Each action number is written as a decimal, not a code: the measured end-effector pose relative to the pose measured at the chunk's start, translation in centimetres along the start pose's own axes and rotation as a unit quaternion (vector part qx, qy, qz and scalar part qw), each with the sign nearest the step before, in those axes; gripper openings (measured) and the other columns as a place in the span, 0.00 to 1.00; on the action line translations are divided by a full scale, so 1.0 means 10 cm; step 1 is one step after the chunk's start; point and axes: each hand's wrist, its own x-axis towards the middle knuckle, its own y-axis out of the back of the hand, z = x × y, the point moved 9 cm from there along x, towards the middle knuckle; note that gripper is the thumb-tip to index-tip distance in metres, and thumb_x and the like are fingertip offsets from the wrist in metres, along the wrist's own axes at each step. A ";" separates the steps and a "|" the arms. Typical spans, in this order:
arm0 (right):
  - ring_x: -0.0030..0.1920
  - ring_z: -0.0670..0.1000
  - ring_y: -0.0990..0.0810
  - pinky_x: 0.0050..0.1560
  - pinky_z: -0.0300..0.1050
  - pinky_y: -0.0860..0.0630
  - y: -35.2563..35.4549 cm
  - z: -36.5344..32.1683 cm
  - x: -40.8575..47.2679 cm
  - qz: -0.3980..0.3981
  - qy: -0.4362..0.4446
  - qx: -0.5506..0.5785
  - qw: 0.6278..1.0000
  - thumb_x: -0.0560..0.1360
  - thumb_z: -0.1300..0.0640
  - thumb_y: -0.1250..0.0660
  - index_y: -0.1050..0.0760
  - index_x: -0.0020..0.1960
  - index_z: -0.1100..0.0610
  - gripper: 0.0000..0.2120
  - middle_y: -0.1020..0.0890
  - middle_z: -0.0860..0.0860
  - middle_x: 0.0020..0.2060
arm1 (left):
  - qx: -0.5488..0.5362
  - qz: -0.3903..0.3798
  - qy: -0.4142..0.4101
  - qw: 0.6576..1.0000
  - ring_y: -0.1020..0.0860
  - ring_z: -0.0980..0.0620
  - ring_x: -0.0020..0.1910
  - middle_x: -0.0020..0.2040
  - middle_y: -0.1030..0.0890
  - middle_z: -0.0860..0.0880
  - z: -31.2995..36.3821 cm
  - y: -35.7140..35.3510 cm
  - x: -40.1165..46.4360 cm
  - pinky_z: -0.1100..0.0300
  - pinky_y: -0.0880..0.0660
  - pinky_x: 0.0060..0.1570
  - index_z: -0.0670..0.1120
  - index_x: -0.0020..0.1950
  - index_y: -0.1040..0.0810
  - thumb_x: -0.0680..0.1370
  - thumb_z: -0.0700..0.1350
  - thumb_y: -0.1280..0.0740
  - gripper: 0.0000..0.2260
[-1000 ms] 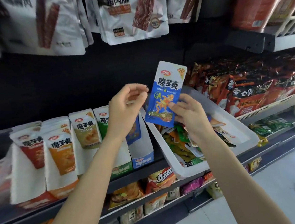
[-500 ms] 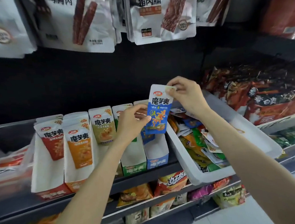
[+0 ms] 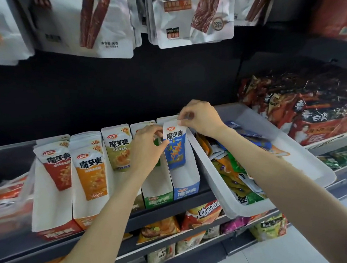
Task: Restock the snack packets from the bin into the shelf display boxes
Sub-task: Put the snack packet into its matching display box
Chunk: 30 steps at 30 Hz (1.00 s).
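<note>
A blue snack packet stands upright inside the blue display box on the shelf. My right hand pinches the packet's top right corner. My left hand grips its left edge, in front of the green display box. To the right, the white bin leans on the shelf and holds several mixed packets. Red, orange and olive packets stand in the boxes to the left.
White jerky pouches hang overhead. Dark red noodle packs fill the shelf at right. Chip bags lie on the shelf below. A clear plastic divider stands at far left. The dark shelf edge runs under the boxes.
The blue packet has come down from above the bin, moved left and dropped into the blue display box. Both hands followed it, the right one shifting from its lower edge to the top corner.
</note>
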 end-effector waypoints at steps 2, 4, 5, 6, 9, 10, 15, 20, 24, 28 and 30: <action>0.45 0.47 0.26 0.43 0.41 0.32 -0.08 0.00 0.01 -0.004 -0.009 -0.033 0.999 0.72 0.54 0.28 0.19 0.46 0.53 0.04 0.25 0.49 0.50 | -0.012 0.004 0.000 1.000 0.23 0.51 0.45 0.47 0.19 0.51 -0.02 0.00 0.02 0.53 0.23 0.45 0.47 0.57 0.21 0.73 0.45 0.27 0.14; 0.46 0.48 0.26 0.44 0.41 0.32 -0.15 0.00 0.01 -0.002 -0.015 -0.057 0.998 0.72 0.54 0.29 0.20 0.47 0.54 0.05 0.26 0.50 0.51 | -0.012 0.011 0.002 1.000 0.22 0.51 0.44 0.49 0.19 0.50 -0.05 0.01 0.03 0.54 0.23 0.43 0.47 0.58 0.22 0.74 0.45 0.30 0.12; 0.46 0.48 0.25 0.44 0.42 0.31 -0.17 -0.01 0.00 -0.001 -0.014 -0.060 0.998 0.72 0.53 0.29 0.21 0.47 0.54 0.06 0.26 0.50 0.50 | -0.006 0.019 0.005 1.000 0.21 0.51 0.44 0.50 0.19 0.50 -0.05 0.03 0.03 0.57 0.23 0.42 0.47 0.58 0.22 0.75 0.45 0.31 0.12; 0.45 0.47 0.25 0.44 0.42 0.30 -0.15 -0.02 -0.02 0.002 -0.009 -0.052 0.999 0.72 0.53 0.29 0.21 0.49 0.54 0.07 0.26 0.50 0.50 | 0.003 0.032 0.006 0.999 0.21 0.52 0.44 0.50 0.19 0.50 -0.04 0.07 0.02 0.60 0.25 0.40 0.47 0.58 0.22 0.76 0.45 0.32 0.11; 0.40 0.42 0.27 0.40 0.37 0.30 0.08 -0.05 -0.16 0.023 0.013 0.016 1.000 0.71 0.53 0.28 0.23 0.51 0.53 0.11 0.24 0.48 0.48 | 0.007 0.081 -0.025 0.996 0.23 0.54 0.39 0.48 0.20 0.50 0.17 0.27 -0.04 0.62 0.29 0.37 0.46 0.56 0.22 0.77 0.45 0.34 0.09; 0.40 0.43 0.26 0.40 0.38 0.29 0.20 -0.02 -0.25 0.035 0.019 0.026 0.999 0.71 0.53 0.27 0.23 0.51 0.53 0.11 0.23 0.48 0.47 | -0.008 0.088 -0.051 0.995 0.23 0.55 0.39 0.47 0.20 0.50 0.30 0.31 -0.05 0.61 0.28 0.37 0.46 0.55 0.21 0.77 0.45 0.35 0.09; 0.44 0.48 0.20 0.48 0.48 0.23 0.59 0.81 -0.95 0.004 -0.096 -0.053 0.994 0.72 0.55 0.30 0.21 0.52 0.51 0.09 0.18 0.47 0.44 | -0.091 -0.022 -0.258 0.962 0.25 0.54 0.49 0.48 0.20 0.51 1.12 0.05 -0.17 0.62 0.29 0.49 0.47 0.56 0.20 0.78 0.46 0.39 0.11; 0.52 0.53 0.20 0.52 0.46 0.24 0.82 1.61 -1.59 -0.099 -0.248 -0.161 0.950 0.73 0.45 0.31 0.22 0.57 0.51 0.16 0.18 0.50 0.51 | -0.043 -0.109 -0.325 0.938 0.28 0.54 0.52 0.48 0.19 0.53 1.60 -0.61 -0.11 0.66 0.38 0.48 0.49 0.56 0.20 0.76 0.46 0.34 0.09; 0.58 0.55 0.23 0.54 0.48 0.26 0.73 1.75 -1.77 -0.180 -0.275 -0.200 0.923 0.71 0.33 0.35 0.30 0.68 0.48 0.31 0.21 0.51 0.59 | 0.026 -0.220 -0.285 0.933 0.28 0.50 0.59 0.57 0.21 0.51 1.71 -1.25 0.07 0.57 0.32 0.57 0.50 0.63 0.23 0.76 0.50 0.33 0.15; 0.55 0.54 0.22 0.52 0.47 0.25 0.68 1.79 -1.76 -0.190 -0.249 -0.204 0.928 0.71 0.32 0.37 0.28 0.67 0.49 0.30 0.19 0.52 0.55 | 0.145 -0.261 -0.282 0.912 0.30 0.48 0.64 0.64 0.25 0.49 1.75 -1.69 0.30 0.54 0.32 0.60 0.50 0.67 0.27 0.77 0.50 0.33 0.19; 0.54 0.53 0.22 0.53 0.47 0.24 0.68 1.82 -1.77 -0.187 -0.248 -0.187 0.932 0.71 0.32 0.37 0.28 0.66 0.49 0.30 0.19 0.51 0.55 | 0.205 -0.268 -0.305 0.891 0.30 0.47 0.65 0.64 0.25 0.48 1.77 -1.83 0.38 0.53 0.33 0.61 0.51 0.67 0.27 0.77 0.51 0.33 0.18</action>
